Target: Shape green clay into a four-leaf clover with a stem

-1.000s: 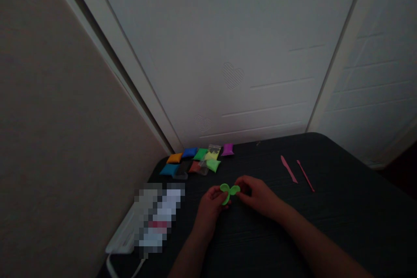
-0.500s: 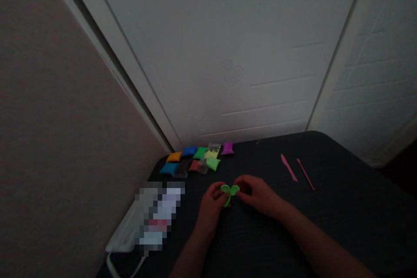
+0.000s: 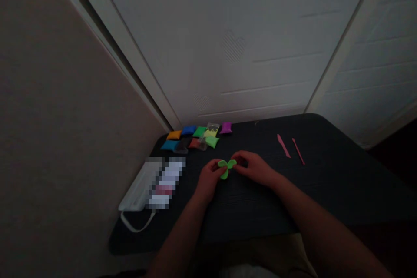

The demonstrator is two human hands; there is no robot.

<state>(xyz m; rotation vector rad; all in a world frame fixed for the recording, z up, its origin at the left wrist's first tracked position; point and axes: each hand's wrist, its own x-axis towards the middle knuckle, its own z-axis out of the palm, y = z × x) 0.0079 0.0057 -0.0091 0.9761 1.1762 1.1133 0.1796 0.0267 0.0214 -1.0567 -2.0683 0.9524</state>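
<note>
A light green clay piece (image 3: 224, 174) with three rounded, petal-like lobes is held just above the dark table. My left hand (image 3: 208, 179) is closed on it, the thumb lying over the left lobe near the centre. From the other side, the fingertips of my right hand (image 3: 256, 168) pinch the edge of the right lobe. The lower lobe hangs free between the hands. My remaining left fingers are partly hidden behind the piece.
Several coloured clay packets, among them an orange one (image 3: 174, 135) and a purple one (image 3: 226, 128), lie at the back left. A pink plastic knife (image 3: 283, 146) and a thin pink stick tool (image 3: 298, 151) rest at the right. A white strapped item (image 3: 138, 191), partly pixelated, lies at left.
The camera has tilted down, so everything sits higher in view and the table's front edge shows. Both hands keep hold of the green clay piece, with little change in their grip.
</note>
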